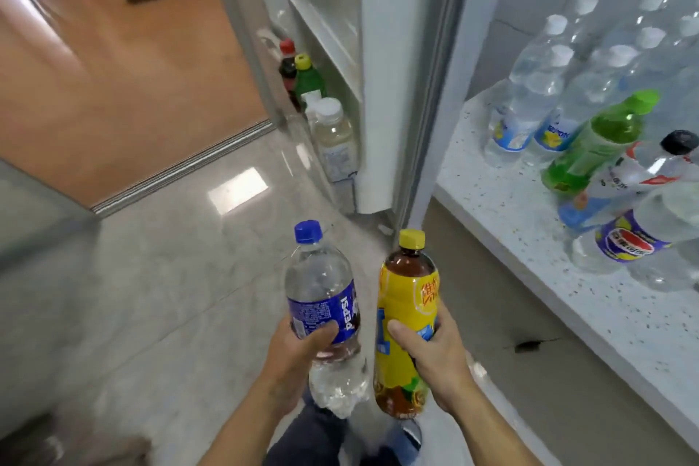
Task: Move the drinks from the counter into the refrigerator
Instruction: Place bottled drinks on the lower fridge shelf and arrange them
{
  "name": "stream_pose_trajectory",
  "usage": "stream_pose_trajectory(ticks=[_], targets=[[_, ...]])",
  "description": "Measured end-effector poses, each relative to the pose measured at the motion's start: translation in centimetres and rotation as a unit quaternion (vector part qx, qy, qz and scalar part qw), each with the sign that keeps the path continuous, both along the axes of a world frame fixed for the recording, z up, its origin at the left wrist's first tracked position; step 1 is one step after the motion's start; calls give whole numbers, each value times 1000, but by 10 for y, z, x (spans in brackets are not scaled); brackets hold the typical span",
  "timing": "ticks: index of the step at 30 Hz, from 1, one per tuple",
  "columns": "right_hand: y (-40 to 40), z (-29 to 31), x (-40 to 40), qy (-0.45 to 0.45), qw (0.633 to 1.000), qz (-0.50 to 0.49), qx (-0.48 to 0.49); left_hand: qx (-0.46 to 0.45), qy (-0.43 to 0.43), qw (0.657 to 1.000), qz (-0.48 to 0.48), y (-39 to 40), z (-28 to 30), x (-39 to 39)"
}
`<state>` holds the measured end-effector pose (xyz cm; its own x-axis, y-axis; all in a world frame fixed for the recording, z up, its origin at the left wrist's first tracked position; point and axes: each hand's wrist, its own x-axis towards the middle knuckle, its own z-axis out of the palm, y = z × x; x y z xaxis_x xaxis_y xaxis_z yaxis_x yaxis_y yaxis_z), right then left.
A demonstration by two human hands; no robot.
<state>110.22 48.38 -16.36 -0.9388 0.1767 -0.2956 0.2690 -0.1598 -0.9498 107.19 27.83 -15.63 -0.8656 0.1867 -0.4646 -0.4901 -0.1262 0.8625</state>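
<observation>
My left hand [295,356] grips a clear Pepsi bottle [321,299] with a blue cap and blue label. My right hand [435,356] grips a yellow-labelled tea bottle [406,314] with a yellow cap. Both bottles are upright, side by side, low in front of me. Ahead stands the open refrigerator door [382,87]; its lower door shelf holds a red-capped dark bottle [287,66], a green bottle [308,81] and a white-capped pale bottle [334,136]. On the white speckled counter [529,238] at the right stand more drinks.
The counter carries several clear water bottles [537,87], a green bottle [594,140] with a green cap, a black-capped bottle [643,178] and a clear Pepsi-labelled bottle [628,238]. Grey tiled floor [151,295] spreads left, and an orange floor [113,87] lies beyond a door track.
</observation>
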Motion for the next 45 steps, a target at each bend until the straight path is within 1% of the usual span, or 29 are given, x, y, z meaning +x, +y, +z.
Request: stream_pose_trajectory(ticks=[5,10,17,22,28,32,39,45], targets=[[-70,5,-34,15,995,94,11,-5,8,993,120,-70,1,0],[-151,5,-80,24,990,137,17,-17,13,979,204,-154,1,-19],[-278,21,-158,67,983,170,33,-18,46,971,232,-279,17,-84],[-341,41,-216,92,979,176,38,-8,59,969,241,-341,37,-145],[-377,46,-292,114,979,163,45,1,56,967,247,-372,44,-225],[-388,45,-354,119,980,151,42,-14,68,969,238,-381,40,-290],[-381,53,-477,122,986,103,39,-24,78,973,216,-380,48,-420],[-371,57,-563,114,991,50,57,-3,68,978,197,-374,48,-519]])
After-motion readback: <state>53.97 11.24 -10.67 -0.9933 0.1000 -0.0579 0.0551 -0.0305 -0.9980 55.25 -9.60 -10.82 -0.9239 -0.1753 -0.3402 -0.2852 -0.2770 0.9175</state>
